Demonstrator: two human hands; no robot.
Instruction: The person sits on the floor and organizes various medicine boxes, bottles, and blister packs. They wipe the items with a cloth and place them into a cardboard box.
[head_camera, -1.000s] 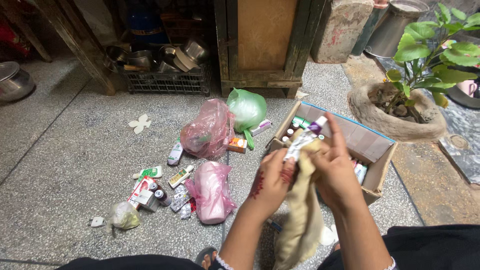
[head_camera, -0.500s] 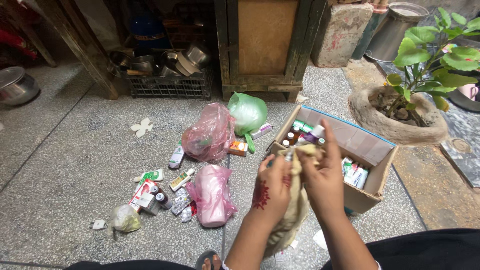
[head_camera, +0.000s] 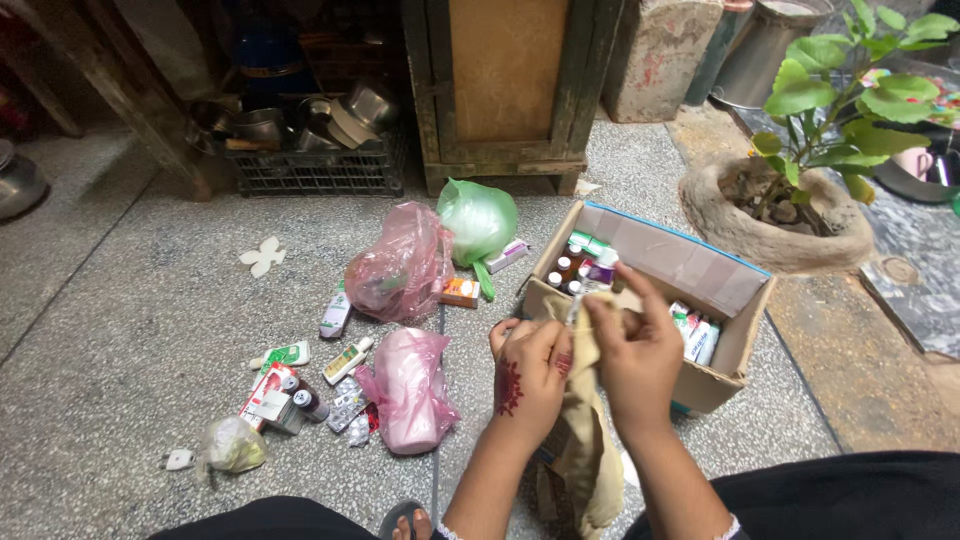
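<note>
My left hand (head_camera: 530, 375), with a dark red pattern on its back, grips a beige cloth (head_camera: 580, 455) that hangs down between my arms. My right hand (head_camera: 632, 352) pinches the top of the same cloth, which wraps around a small tube; only the tube's white tip (head_camera: 603, 262) shows above my fingers. Both hands are over the near left corner of an open cardboard box (head_camera: 735, 345) that holds small bottles and tubes.
Pink bags (head_camera: 405, 385) (head_camera: 400, 265), a green bag (head_camera: 478, 220), small bottles, blister packs and cartons (head_camera: 300, 385) lie on the speckled floor at the left. A crate of steel pots (head_camera: 310, 150), a wooden cabinet (head_camera: 505, 90) and a potted plant (head_camera: 790, 215) stand behind.
The tube, clearly visible above my hands a second ago, has sunk into the cloth. Both hands have dropped lower and closer to the box's near corner.
</note>
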